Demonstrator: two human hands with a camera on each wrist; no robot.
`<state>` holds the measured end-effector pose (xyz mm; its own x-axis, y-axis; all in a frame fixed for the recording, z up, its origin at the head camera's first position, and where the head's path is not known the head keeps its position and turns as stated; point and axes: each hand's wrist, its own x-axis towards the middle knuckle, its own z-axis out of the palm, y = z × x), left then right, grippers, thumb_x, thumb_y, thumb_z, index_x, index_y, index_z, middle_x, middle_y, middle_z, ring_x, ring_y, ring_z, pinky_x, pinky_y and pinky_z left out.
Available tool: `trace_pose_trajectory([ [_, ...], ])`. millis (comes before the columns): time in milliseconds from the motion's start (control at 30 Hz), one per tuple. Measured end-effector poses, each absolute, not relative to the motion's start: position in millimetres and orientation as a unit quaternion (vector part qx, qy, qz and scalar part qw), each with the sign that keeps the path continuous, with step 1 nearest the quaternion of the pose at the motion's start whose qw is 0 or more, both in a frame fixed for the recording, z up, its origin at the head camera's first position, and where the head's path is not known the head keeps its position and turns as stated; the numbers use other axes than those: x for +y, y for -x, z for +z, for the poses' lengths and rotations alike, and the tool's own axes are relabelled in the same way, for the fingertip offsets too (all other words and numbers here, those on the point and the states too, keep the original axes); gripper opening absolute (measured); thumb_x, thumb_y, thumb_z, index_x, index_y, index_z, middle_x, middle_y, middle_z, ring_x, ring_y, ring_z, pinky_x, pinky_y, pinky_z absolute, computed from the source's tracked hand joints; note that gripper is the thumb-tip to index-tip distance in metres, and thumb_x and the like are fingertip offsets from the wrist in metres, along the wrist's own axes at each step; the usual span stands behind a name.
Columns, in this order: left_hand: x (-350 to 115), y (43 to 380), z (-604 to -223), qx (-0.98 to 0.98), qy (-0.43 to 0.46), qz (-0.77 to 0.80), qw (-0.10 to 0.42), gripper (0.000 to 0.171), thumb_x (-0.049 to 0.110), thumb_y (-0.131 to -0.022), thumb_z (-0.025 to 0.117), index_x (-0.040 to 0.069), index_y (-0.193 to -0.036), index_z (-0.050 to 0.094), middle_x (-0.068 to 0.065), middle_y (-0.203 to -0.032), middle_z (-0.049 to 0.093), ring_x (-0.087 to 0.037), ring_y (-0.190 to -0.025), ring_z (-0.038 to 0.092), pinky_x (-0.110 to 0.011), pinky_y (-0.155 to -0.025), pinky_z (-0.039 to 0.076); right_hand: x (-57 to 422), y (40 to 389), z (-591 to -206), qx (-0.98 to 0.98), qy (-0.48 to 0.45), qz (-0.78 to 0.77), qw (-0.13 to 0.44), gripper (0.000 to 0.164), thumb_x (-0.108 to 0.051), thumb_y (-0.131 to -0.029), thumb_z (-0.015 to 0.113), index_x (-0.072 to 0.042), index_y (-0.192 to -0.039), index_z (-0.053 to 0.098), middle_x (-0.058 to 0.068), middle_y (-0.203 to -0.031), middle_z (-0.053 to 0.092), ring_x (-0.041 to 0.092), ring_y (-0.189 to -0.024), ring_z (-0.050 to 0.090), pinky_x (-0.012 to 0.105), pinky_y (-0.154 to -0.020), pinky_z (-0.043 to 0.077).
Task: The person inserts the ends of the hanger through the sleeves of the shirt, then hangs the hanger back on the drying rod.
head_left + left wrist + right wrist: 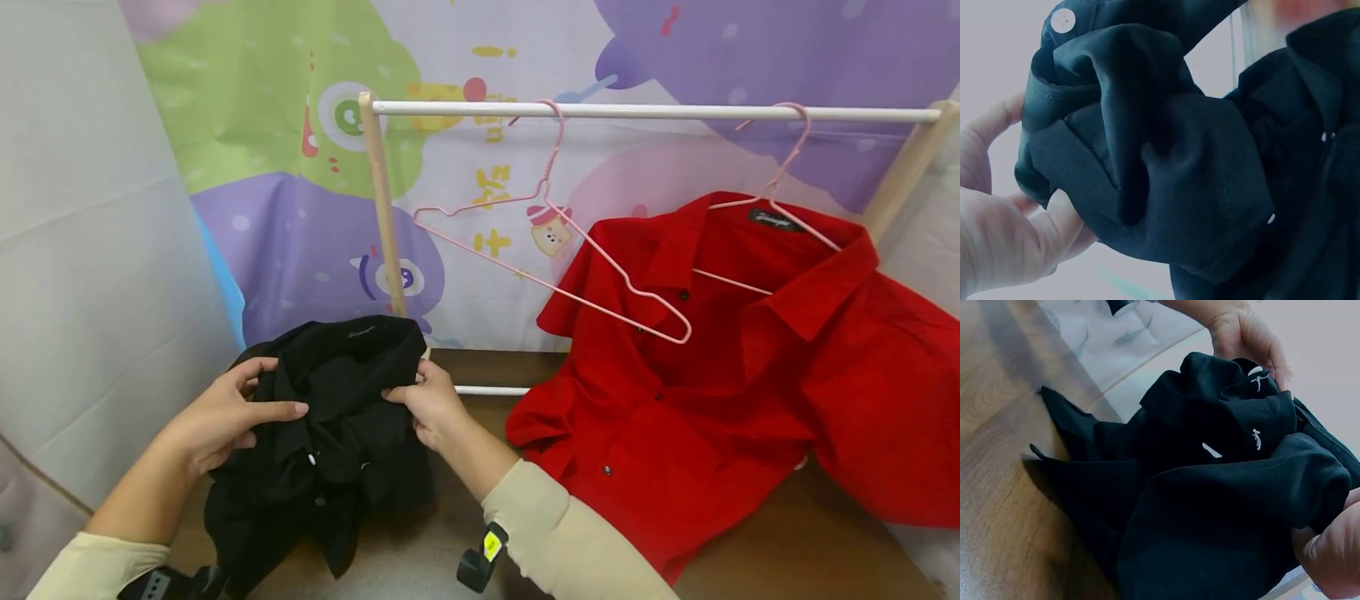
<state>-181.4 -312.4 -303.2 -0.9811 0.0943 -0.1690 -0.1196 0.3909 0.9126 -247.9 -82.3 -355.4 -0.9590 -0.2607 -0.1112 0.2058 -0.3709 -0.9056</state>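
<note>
Both hands hold a black shirt [337, 375] with pale buttons, raised above the table at the left in the head view. The left hand [225, 412] pinches its left side, thumb in front and fingers behind the cloth. At the right side, near the collar, the right hand [431, 404] grips the fabric between thumb and fingers. The shirt's lower part hangs crumpled, and in the right wrist view its tips reach down to the wooden surface. A bare pink hanger [622, 317] hangs from the rack's white rail [465, 108], right of the shirt.
A red short-sleeved shirt [675, 417] hangs on a second pink hanger [787, 171] at the right. The rack's wooden post [382, 208] rises just behind the black shirt. A cartoon-print cloth [300, 233] covers the back, and a white panel [90, 208] stands at the left.
</note>
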Motion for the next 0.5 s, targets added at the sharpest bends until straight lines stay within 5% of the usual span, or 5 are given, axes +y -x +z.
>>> trace_pose_trajectory([
  [67,-310,180,-301,0.83,0.009,0.55,0.097,0.094,0.023,-0.087,0.073,0.005,-0.154,0.01,-0.035,-0.154,-0.006,-0.018,-0.079,0.049,-0.028,-0.059,0.043,-79,246,-352,0.543,0.028,-0.827,0.142,0.042,0.023,-0.076,0.061,0.004,-0.113,0.055,0.013,-0.1,0.065,0.025,-0.085,0.067,0.04,-0.076,0.057],
  [167,-305,180,-296,0.831,0.01,0.548,0.096,0.095,0.025,-0.087,0.074,0.006,-0.154,0.01,-0.033,-0.155,-0.005,-0.019,-0.082,0.048,-0.029,-0.061,0.044,-73,245,-346,0.542,0.034,-0.827,0.142,0.038,0.022,-0.077,0.061,0.003,-0.109,0.055,0.011,-0.096,0.064,0.023,-0.082,0.066,0.04,-0.076,0.057],
  [300,-296,180,-290,0.825,0.004,0.558,0.088,0.095,0.024,-0.086,0.075,0.007,-0.154,0.011,-0.031,-0.156,0.0,-0.016,-0.065,0.039,-0.027,-0.054,0.04,-62,243,-337,0.542,0.04,-0.828,0.141,0.036,0.02,-0.078,0.061,0.002,-0.109,0.055,0.009,-0.096,0.063,0.022,-0.083,0.065,0.039,-0.076,0.057],
  [500,-283,177,-283,0.818,-0.011,0.568,0.084,0.095,0.019,-0.085,0.075,0.005,-0.154,0.012,-0.032,-0.156,0.001,-0.015,-0.064,0.039,-0.026,-0.051,0.038,-44,236,-327,0.537,0.055,-0.829,0.143,0.039,0.019,-0.08,0.061,0.002,-0.114,0.053,0.007,-0.1,0.062,0.02,-0.086,0.064,0.036,-0.077,0.056],
])
